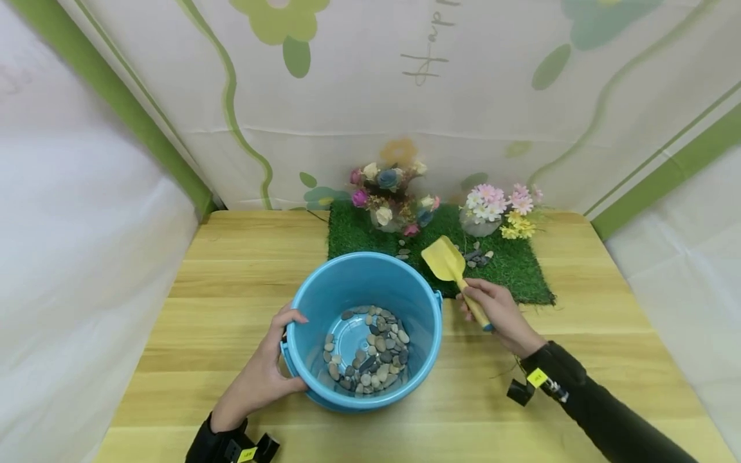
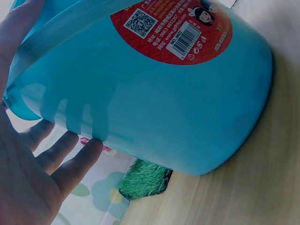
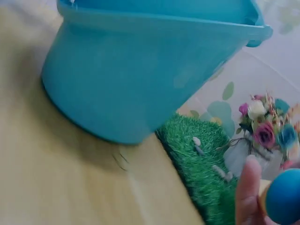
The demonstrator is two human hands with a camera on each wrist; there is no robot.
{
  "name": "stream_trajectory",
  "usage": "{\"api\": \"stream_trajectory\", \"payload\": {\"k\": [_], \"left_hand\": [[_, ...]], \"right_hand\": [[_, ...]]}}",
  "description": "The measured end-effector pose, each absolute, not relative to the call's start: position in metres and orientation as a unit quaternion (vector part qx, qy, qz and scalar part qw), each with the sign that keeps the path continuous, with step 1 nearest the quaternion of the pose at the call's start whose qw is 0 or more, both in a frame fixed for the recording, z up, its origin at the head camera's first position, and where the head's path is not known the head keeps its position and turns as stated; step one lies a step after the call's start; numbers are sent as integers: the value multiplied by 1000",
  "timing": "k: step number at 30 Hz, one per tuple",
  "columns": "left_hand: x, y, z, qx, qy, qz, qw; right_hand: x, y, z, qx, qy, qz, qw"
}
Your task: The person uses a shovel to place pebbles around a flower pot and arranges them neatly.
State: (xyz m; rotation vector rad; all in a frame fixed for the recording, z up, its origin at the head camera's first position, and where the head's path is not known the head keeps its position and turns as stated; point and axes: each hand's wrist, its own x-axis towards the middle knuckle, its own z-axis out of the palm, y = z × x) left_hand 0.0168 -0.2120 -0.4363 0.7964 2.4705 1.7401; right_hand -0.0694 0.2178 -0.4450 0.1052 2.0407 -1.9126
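Observation:
A blue bucket (image 1: 365,263) stands on the wooden table with many grey and tan pebbles (image 1: 379,360) on its bottom. My left hand (image 1: 263,366) grips the bucket's left side, one finger over the rim and the thumb low outside; the left wrist view shows fingers spread along the blue wall beside a red label (image 2: 178,33). To the right of the bucket, my right hand (image 1: 498,312) holds a small yellow shovel (image 1: 444,258) by its handle, blade pointing away over the grass mat. The handle's blue end (image 3: 285,197) shows close up in the right wrist view.
Behind the bucket lies a green artificial grass mat (image 1: 521,276) with a few pebbles (image 1: 479,257) on it. Two vases of artificial flowers, one mixed (image 1: 389,180) and one pink, white and yellow (image 1: 486,202), stand at its back. A patterned curtain (image 1: 370,83) hangs behind the table.

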Motion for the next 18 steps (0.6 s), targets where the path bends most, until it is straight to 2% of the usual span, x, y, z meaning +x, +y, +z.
{"api": "stream_trajectory", "payload": {"k": [6, 12, 18], "left_hand": [[17, -212, -437, 252, 792, 556, 8], [15, -211, -438, 260, 788, 558, 5], [15, -210, -437, 257, 790, 557, 2]], "right_hand": [[-50, 217, -462, 99, 628, -754, 169], [-35, 207, -473, 80, 580, -787, 194], [-24, 203, -475, 41, 613, -757, 220]]}}
